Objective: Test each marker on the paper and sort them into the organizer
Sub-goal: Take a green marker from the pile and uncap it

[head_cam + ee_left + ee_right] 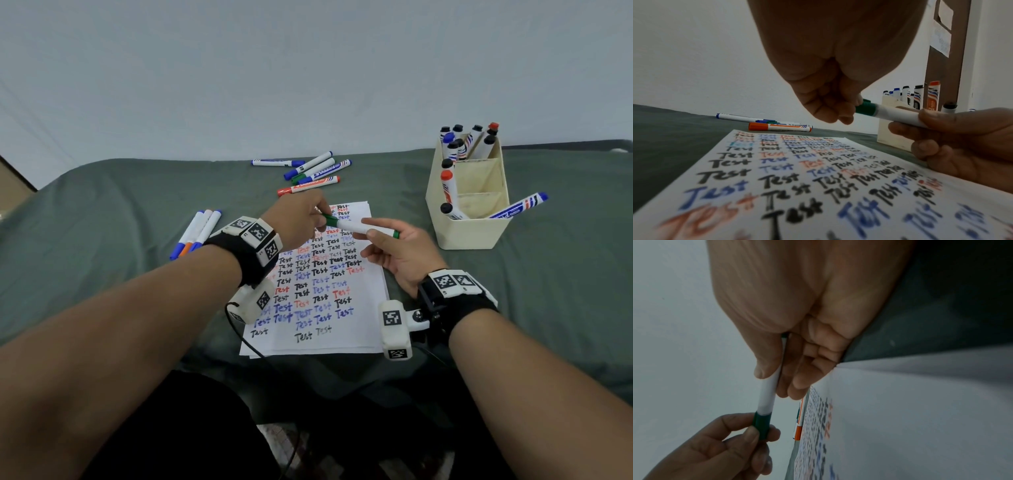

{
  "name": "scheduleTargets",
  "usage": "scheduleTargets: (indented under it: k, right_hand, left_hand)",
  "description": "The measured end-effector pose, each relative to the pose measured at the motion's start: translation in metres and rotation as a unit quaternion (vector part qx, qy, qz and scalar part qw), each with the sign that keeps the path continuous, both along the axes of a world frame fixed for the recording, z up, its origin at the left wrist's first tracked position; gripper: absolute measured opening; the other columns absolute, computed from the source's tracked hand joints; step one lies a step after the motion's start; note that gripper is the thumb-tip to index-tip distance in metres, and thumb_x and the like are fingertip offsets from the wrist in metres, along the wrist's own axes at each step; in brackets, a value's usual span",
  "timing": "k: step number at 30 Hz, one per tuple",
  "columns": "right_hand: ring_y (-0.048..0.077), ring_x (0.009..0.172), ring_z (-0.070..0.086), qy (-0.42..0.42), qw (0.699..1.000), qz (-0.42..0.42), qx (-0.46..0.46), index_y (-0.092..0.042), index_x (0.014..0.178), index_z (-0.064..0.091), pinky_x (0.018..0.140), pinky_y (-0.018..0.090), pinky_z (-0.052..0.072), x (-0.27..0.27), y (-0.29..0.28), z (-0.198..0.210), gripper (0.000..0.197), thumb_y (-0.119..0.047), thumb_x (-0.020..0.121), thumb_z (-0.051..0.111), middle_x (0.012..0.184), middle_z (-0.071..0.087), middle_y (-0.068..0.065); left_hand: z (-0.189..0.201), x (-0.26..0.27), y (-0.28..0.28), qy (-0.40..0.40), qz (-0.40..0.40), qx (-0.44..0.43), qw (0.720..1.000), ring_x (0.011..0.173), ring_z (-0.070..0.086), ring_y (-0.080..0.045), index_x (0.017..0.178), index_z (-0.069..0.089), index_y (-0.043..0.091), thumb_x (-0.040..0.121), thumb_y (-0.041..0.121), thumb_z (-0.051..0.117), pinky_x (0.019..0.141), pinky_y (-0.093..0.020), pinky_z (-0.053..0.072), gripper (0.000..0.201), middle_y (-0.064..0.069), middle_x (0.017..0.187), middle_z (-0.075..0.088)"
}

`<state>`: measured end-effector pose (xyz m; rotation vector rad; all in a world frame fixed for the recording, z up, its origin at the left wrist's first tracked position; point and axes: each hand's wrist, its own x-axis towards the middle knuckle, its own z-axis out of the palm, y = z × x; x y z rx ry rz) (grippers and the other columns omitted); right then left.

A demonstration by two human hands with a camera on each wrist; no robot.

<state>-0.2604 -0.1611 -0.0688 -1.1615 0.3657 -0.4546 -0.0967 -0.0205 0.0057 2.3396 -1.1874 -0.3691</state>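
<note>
Head view: the marker (352, 226) lies level between the hands, above the paper (318, 301); left hand (301, 219) pinches its green cap (330, 220), right hand (397, 253) grips the barrel.

Left wrist view: the cap (866, 109) points left, away from the organizer (890, 123).

Right wrist view: both hands are equally near, on opposite ends of the long axis.

Bare green cloth (565, 274) right of paper (356, 337), organizer (472, 236) beyond.

Place: home bedroom, likely
Surface: bed (102, 212) under a grey-green sheet
Backdrop: plain white wall (308, 68)
Side: brown door (941, 65)
</note>
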Motion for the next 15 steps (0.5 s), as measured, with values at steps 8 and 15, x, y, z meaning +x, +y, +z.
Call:
scheduleTargets:
  k: [8,15]
  right_hand:
    - [0.022,0.066,0.068,0.013,0.999,-0.009,-0.047,-0.015,0.113,0.071,0.061,0.024,0.056,0.001,0.002,0.000,0.021,-0.005,0.095,0.067,0.102,0.077,0.015]
    - [0.018,0.067,0.067,0.048,0.993,-0.002,-0.108,-0.021,0.105,0.075,0.064,0.024,0.056,0.002,0.001,-0.001,0.022,-0.004,0.094,0.069,0.097,0.078,0.014]
  left_hand:
    - [0.007,-0.002,0.003,-0.082,-0.019,0.021,0.996,0.067,0.051,-0.003,0.098,0.056,0.026,0.100,0.015,0.057,0.050,-0.014,0.033,0.012,0.006,0.091,0.069]
    - [0.000,-0.004,0.011,-0.112,-0.051,0.095,0.988,0.076,0.057,-0.009,0.093,0.053,0.028,0.090,0.045,0.069,0.066,-0.031,0.048,0.024,0.007,0.091,0.064]
